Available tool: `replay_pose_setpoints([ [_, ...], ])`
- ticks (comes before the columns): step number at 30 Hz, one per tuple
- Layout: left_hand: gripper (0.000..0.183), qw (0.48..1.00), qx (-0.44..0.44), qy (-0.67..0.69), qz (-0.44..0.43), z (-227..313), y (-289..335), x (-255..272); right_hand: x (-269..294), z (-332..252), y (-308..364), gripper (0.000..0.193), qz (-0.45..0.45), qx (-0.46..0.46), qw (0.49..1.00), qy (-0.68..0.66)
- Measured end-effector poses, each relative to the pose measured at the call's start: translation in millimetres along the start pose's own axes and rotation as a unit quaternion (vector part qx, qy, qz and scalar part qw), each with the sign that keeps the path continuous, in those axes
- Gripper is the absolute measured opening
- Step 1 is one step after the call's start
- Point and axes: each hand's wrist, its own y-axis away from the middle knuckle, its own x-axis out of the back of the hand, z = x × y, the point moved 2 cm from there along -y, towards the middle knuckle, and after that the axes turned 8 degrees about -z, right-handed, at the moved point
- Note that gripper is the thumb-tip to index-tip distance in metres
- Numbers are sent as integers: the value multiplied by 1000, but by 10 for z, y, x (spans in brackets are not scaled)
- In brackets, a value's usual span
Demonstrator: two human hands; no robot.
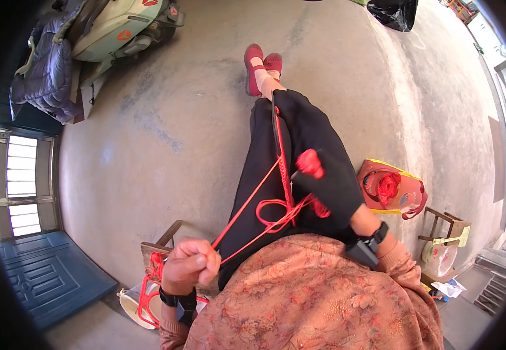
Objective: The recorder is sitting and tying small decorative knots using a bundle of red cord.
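The person wears a loose, long-sleeved top (302, 297) of rusty orange-brown, printed with darker reddish flowers and leaves and speckled with small pale dots towards one side. Below it are plain black trousers (253, 175) and deep red shoes (252, 76), one showing a strap across the instep. A black band (376, 235) with a dark, boxy unit (362, 252) circles the right wrist, and a similar black band (169, 299) the left. What seems a dark glove (337, 195), blurred, covers the right hand (330, 185).
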Motion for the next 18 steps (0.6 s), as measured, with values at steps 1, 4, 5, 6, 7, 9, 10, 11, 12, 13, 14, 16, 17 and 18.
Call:
replay_pose_setpoints([
  [1,28,984,-91,69,-137,98,-190,-13,135,36,-29,45,76,-26,997,-23],
  [4,35,963,-243,17,-113,295,-658,-94,580,71,-111,30,74,-74,928,-359],
  [5,42,961,-276,-6,-35,321,-850,-85,686,9,-113,28,83,-36,969,-231],
  [6,47,962,-273,-24,-13,342,-1063,-65,753,-70,-108,27,111,-3,990,-92],
  [7,52,964,-260,-27,53,340,-1247,-22,760,-126,-119,27,109,-17,990,-92],
  [9,49,975,-204,-64,58,260,-1581,44,667,-310,-160,28,97,61,961,253],
  [10,46,983,-133,-90,87,169,-1685,90,577,-340,-212,28,84,25,964,250],
  [11,46,983,-147,-89,67,88,-1744,115,460,-381,-268,33,66,42,958,276],
  [12,41,988,-86,-96,85,-30,-1789,154,356,-404,-318,38,47,60,950,302],
  [13,37,990,-12,-103,97,-139,-1821,201,272,-408,-361,38,47,59,951,300],
  [14,37,989,-24,-103,105,-191,-1845,253,189,-408,-386,41,24,82,968,236],
  [16,28,987,-51,-106,107,-294,-1863,314,112,-384,-410,44,-2,103,980,170],
  [17,27,983,-69,-120,123,-324,-1862,338,111,-371,-406,47,-10,123,984,127],
  [18,27,983,-51,-122,125,-339,-1864,366,130,-362,-391,50,-16,142,986,84],
])
